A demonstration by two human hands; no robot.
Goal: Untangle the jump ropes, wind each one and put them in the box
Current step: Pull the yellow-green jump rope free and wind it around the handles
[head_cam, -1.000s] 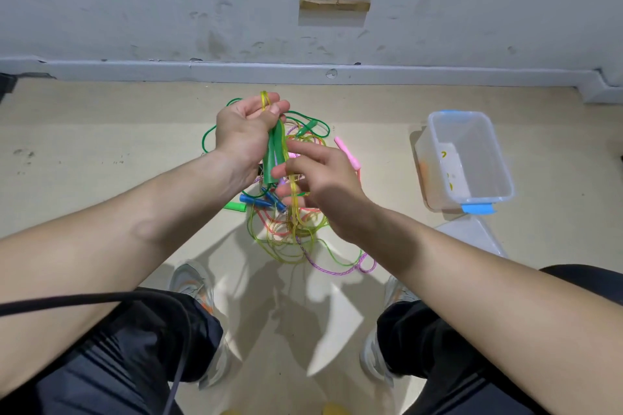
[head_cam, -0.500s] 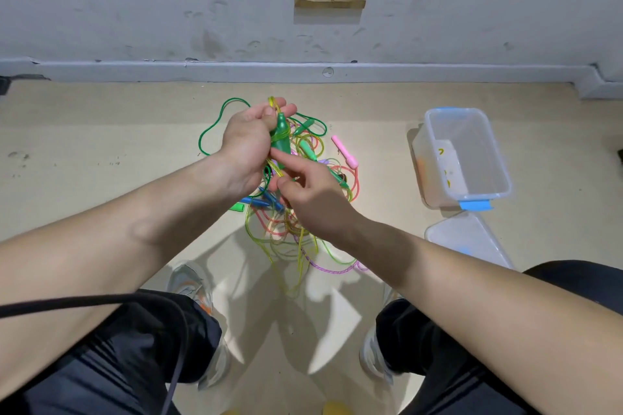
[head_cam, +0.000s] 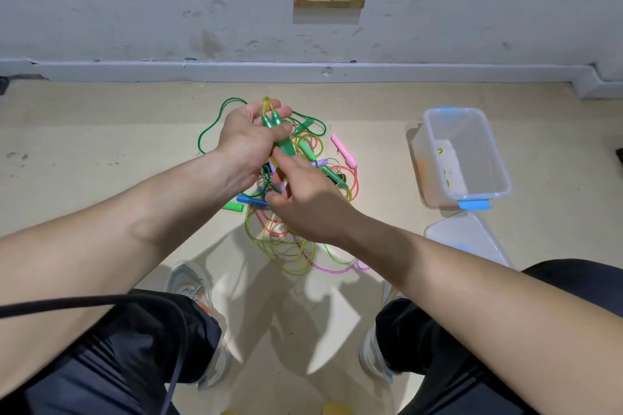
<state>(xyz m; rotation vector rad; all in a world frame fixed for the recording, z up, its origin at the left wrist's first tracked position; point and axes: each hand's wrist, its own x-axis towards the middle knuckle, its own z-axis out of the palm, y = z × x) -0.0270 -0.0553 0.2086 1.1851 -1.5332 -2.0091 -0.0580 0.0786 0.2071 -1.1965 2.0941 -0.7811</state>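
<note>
Jump ropes (head_cam: 286, 239) lie in a tangled heap on the floor (head_cam: 101, 145) in front of the person, between the two shoes and the wall's baseboard (head_cam: 236, 71), with yellow-green, orange-pink, dark green and purple-patterned cords looped over one another. To the right, well apart from the heap, stands a clear plastic box (head_cam: 495, 158) with blue latches, open at the top; it holds no rope, and only small yellow marks and an orange patch show through its walls. Its clear lid (head_cam: 472, 239) lies flat on the floor just in front of it.

Left hand (head_cam: 249, 141) is closed around a pair of dark green handles (head_cam: 279, 135), held side by side above the heap; their long axis runs from the upper left, where the narrow ends and a yellow-green cord loop stick out past the fingers, down toward the lower right. Right hand (head_cam: 310, 202) sits just below, its fingers pinched on cords near the lower end of those handles; exactly which cord it holds cannot be told.

A pink handle (head_cam: 344, 152) lies free on the floor to the right of the heap, slanting from upper left to lower right. A blue handle (head_cam: 251, 201) and a light green handle (head_cam: 232, 206) poke out at the heap's left edge. Black cable (head_cam: 135, 300) crosses the left knee.
</note>
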